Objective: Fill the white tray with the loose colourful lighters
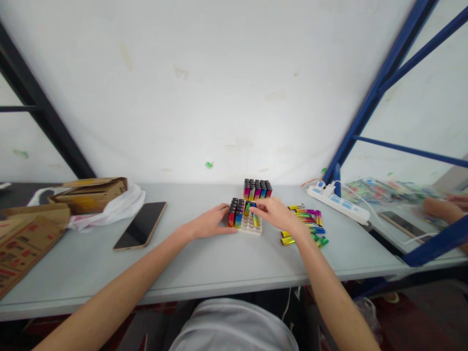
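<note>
A pale tray point(251, 231) with rows of sockets lies mid-table. Upright colourful lighters with black tops point(236, 213) fill its left part, and a few stand at its right and back. My left hand point(212, 220) steadies the tray from the left, thumb along its front corner, fingers behind. Over the tray's right half, my right hand point(272, 212) has its fingers closed on a shiny lighter point(247, 208); the fingertips are small and partly hidden. Behind stands a full block of lighters point(258, 188). Loose metallic lighters or lighter sleeves point(310, 222) lie in a pile right of my right hand.
A phone point(141, 225) lies at left, near open cardboard boxes point(93, 195) and a white plastic bag point(126, 204). A power strip point(338, 202) with plugs sits at right, by a blue frame point(365, 112). Beyond it show another person's hands point(444, 208) and a second phone point(404, 225).
</note>
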